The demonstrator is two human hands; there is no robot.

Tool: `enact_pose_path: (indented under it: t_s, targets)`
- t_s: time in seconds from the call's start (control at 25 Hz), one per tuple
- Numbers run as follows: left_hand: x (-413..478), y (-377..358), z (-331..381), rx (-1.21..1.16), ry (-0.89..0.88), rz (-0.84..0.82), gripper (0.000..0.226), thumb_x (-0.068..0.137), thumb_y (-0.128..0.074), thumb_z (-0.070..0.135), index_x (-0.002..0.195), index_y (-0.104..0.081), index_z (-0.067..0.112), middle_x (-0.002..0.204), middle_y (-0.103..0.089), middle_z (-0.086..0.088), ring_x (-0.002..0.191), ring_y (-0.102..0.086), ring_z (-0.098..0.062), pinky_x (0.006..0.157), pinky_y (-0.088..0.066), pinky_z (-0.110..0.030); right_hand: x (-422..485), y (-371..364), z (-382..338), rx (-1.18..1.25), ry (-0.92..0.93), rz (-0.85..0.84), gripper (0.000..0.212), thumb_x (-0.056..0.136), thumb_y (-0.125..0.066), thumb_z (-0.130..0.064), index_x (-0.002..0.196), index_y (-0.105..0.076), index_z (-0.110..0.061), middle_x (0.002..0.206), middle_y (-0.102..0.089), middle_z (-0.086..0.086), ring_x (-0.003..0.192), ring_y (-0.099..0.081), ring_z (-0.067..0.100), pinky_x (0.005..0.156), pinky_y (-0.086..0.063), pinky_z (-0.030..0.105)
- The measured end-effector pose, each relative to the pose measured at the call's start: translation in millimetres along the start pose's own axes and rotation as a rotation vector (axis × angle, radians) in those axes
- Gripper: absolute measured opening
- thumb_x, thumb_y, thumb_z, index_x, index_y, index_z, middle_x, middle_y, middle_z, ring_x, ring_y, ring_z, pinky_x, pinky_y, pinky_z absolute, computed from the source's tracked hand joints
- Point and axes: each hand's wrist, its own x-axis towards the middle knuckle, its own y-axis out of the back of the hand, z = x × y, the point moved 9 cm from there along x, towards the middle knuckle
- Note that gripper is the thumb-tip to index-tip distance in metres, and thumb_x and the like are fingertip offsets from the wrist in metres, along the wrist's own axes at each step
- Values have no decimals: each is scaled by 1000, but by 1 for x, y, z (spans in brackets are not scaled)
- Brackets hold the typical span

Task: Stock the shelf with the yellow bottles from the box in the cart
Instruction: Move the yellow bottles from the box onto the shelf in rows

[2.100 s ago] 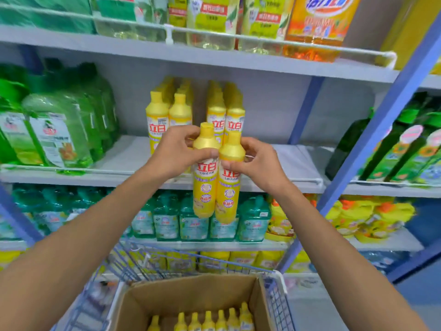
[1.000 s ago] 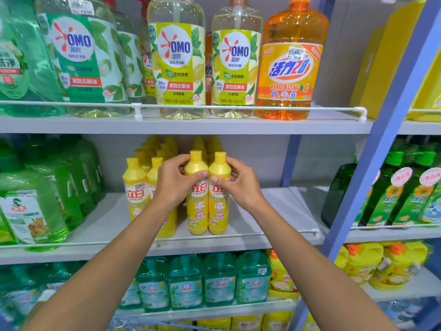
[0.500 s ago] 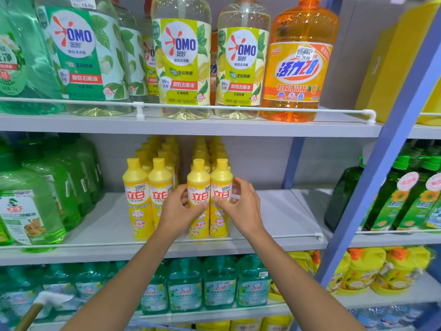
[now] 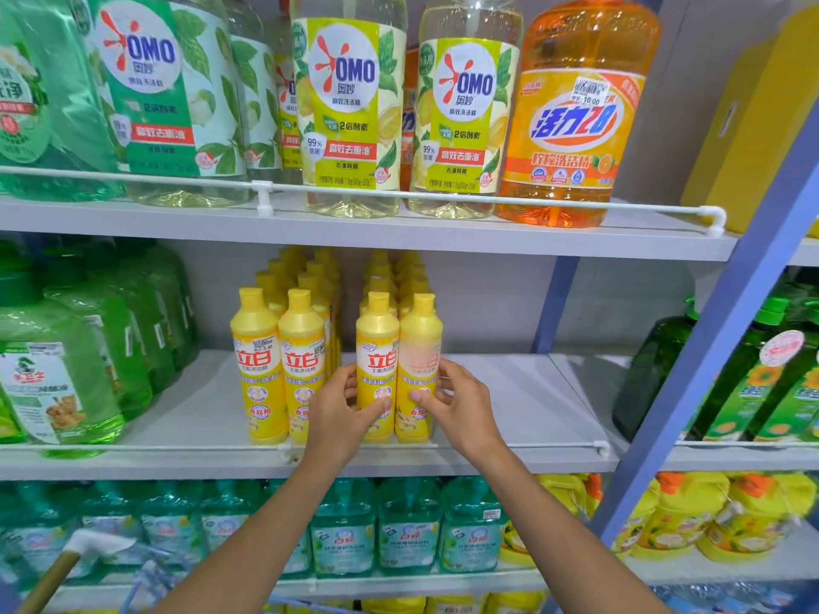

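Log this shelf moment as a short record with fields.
left: left hand grips third yellow bottle in front row
right: right hand grips fourth yellow bottle, beside it
stance: both bottles upright, touching, on middle shelf behind white rail
neighbours: first two yellow bottles to their left, gap between
above: large orange bottle

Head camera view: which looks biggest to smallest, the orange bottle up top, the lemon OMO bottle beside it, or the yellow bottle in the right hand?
1. Orange bottle, widest.
2. Lemon OMO bottle, slimmer; both tops are cropped, so heights are unsure.
3. Yellow bottle the right hand holds, plainly smallest.
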Motion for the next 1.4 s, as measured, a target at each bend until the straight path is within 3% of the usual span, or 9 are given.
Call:
enact_pose_path:
  t_s: [0.2,0.48,0.8,1.0,1.16,1.24,1.4]
  targets:
    - [0,-1,3,23,-11,-2,60,76,-88,25,129,-60,15,111,-69,8,99,-65,-2,81,-56,-19,-1,0,1,15,18,2,57,88,-78,-29,140,-57,-21,131,-64,-5,102,-62,-5,81,-49,2]
    - [-3,-1,-2,-10,45,-3,52,81,-84,18,128,-62,13,103,-64,21,91,-61,17,71,-50,-3,-1,-2,5,24,-5,15,56,88,-78,-29,140,-57,-22,131,-63,-5,102,-61,-6,79,-47,0]
    - [-5,-7,-3,10,79,-16,51,84,-81,12,131,-60,12,104,-63,22,89,-57,27,69,-47,1,0,-4,10,42,-9,5,60,87,-79,-34,141,-57,-19,131,-64,-3,115,-64,10,97,-56,27]
    - [-2,-2,5,83,65,-73,53,84,-81,18,133,-59,12,115,-67,6,97,-60,2,75,-47,-5,2,-1,5,-27,-27,-27,57,85,-81,-35,135,-61,-18,128,-68,-2,113,-65,10,98,-57,32]
    - [-12,9,-4,252,146,-184,71,83,-81,36,141,-52,6,125,-66,-4,114,-63,-21,95,-52,-33,-11,5,-15,-201,-46,-108,58,87,-77,-42,136,-58,-17,133,-65,5,122,-59,22,104,-51,44]
    - [-33,16,1,435,120,-290,76,87,-76,41,145,-47,2,136,-61,-12,123,-59,-28,99,-50,-39,-30,10,-25,-366,-22,-134,59,90,-73,-44,137,-54,-15,137,-59,11,129,-53,28,105,-45,42]
    - [-101,27,15,1054,-167,-577,81,89,-68,51,150,-32,10,144,-49,-15,131,-48,-34,102,-46,-45,-90,-1,-40,-762,63,-218,70,90,-67,-53,143,-45,-13,141,-51,15,131,-46,35,107,-44,45]
